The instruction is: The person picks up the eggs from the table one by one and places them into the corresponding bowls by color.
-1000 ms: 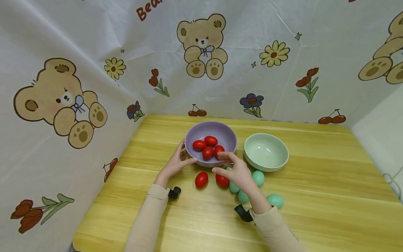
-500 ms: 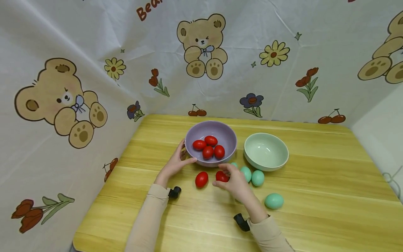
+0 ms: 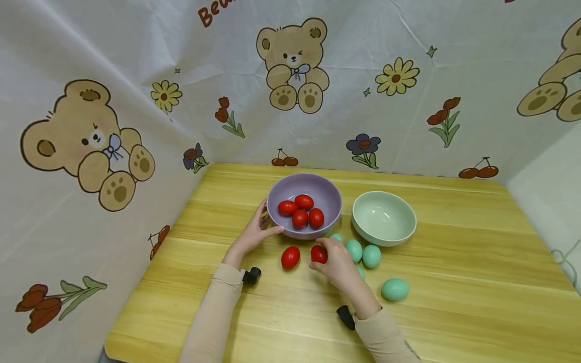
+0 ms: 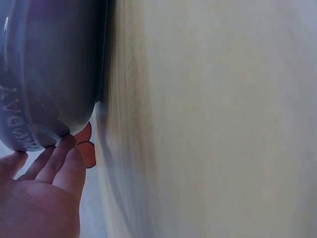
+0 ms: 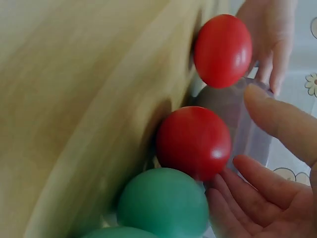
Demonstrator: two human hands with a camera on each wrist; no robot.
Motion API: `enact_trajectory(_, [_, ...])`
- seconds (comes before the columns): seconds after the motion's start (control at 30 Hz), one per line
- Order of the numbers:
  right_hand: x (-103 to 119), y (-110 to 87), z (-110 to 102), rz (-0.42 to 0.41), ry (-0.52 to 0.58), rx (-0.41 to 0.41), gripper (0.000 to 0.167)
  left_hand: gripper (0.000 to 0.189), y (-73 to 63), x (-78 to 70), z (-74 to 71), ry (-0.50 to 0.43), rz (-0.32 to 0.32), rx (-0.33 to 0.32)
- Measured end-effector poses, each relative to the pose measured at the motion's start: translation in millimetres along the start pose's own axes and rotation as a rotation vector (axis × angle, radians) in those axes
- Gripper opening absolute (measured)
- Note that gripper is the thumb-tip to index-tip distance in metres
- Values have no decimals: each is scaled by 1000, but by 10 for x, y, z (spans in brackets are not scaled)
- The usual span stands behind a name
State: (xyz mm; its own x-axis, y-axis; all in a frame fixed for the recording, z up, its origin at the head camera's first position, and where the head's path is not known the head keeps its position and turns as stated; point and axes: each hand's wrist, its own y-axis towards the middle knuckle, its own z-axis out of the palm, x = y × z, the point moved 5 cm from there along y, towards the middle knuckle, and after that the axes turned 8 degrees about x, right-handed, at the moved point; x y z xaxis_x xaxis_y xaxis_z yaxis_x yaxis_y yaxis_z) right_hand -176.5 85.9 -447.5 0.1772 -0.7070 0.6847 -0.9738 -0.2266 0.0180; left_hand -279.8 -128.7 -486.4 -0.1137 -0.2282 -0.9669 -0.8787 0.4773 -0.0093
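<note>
- We count six red eggs (image 3: 290, 257), five visible green eggs (image 3: 395, 289), two bowls (image 3: 386, 214)
- Left hand (image 3: 251, 239) spread against purple bowl (image 3: 313, 186)
- Right hand (image 3: 338, 262), thumb and fingers parted, around one red egg (image 3: 319, 254)

The left sleeve (image 3: 210, 312) and the right sleeve (image 3: 386, 337) are light tan. A stubby black piece (image 3: 252, 276) pokes out by the left cuff (image 3: 229, 276), and a black nub (image 3: 346, 317) by the right cuff (image 3: 369, 322). A dark squiggle (image 3: 411, 349) (too tiny to read) marks the right sleeve.
</note>
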Motion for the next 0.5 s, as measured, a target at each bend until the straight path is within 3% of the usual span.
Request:
enact_trajectory(0.37, [45,-7,69,-53,-95,-21,51,98,18,-3,-18,0,7,6])
enact_trajectory(0.5, [75,-15,99,-99,-164,-28,50,98,-14,-88,-13,-28,23,28])
